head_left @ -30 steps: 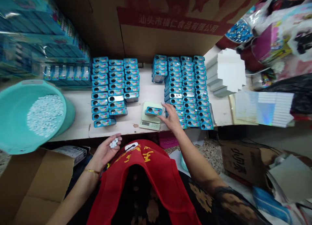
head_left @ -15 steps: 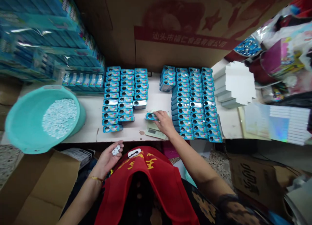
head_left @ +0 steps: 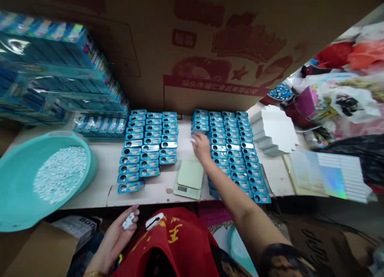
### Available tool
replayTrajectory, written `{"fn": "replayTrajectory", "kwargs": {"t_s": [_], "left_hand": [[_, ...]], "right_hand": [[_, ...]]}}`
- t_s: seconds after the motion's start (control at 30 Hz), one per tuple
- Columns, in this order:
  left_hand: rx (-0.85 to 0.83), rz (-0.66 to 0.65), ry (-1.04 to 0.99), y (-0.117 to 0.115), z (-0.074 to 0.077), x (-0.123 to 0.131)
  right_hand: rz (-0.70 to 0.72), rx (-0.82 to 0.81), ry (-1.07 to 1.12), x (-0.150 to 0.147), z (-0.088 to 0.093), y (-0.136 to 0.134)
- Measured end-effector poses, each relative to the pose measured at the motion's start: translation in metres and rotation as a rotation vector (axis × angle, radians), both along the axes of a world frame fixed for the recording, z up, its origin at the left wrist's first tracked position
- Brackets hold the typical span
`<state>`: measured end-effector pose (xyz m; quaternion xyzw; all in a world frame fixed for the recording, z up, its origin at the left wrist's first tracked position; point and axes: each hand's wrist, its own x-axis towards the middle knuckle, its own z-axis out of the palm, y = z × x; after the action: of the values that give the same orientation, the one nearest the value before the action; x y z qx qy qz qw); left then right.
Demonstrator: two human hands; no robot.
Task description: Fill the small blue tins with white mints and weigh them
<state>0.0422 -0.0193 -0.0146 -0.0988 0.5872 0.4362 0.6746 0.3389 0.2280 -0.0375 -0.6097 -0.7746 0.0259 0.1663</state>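
A: So what's being held in the head view?
B: White tablets [head_left: 128, 221] are cradled in the loosely cupped left hand [head_left: 123, 228], palm up, left of the scale [head_left: 189, 175] and nearer the body. The right hand [head_left: 201, 146] is held just past the scale, by the short column of blue boxes [head_left: 200, 118]. Kinda blurry, so whether anything's pinched can't be told.
A: Rest?
B: Longer columns [head_left: 148, 151] are lined up either side of the scale; the basin [head_left: 18, 169] is parked well left.

Basin [head_left: 12, 171]: smooth turquoise plastic, faint sheen. White tablets [head_left: 61, 173]: matt, chalky-looking. Blue boxes [head_left: 149, 172]: glossy; metal or coated card, can't tell. Scale [head_left: 191, 174]: pale smooth plastic. Tall carton [head_left: 120, 77]: matt brown cardboard. Apron [head_left: 192, 237]: red cloth, dull.
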Motion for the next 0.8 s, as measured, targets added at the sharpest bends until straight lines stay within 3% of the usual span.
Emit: {"fn": "replayTrajectory", "kwargs": {"t_s": [0.07,0.17,0.3,0.4,0.57,0.7,0.8], "left_hand": [[-0.002,0.019,0.006,-0.001,0.001,0.002],[-0.008,0.043,0.002,-0.002,0.006,0.005],[-0.014,0.055,-0.017,-0.001,0.010,0.008],[-0.009,0.041,-0.049,0.004,0.010,0.011],[0.038,-0.039,-0.111,0.018,0.010,0.021],[0.051,-0.094,-0.140,0.025,0.010,0.028],[0.056,-0.116,-0.129,0.025,0.009,0.030]], "right_hand": [[-0.126,-0.015,-0.106,0.019,0.006,0.033],[-0.111,-0.085,-0.286,0.031,0.004,0.067],[-0.034,-0.081,-0.391,0.041,0.003,0.067],[0.054,-0.056,-0.366,0.051,0.021,0.034],[0.338,-0.127,-0.321,0.041,0.056,-0.063],[0.465,-0.221,-0.281,0.017,0.049,-0.121],[0.494,-0.244,-0.157,0.016,0.038,-0.128]]}}
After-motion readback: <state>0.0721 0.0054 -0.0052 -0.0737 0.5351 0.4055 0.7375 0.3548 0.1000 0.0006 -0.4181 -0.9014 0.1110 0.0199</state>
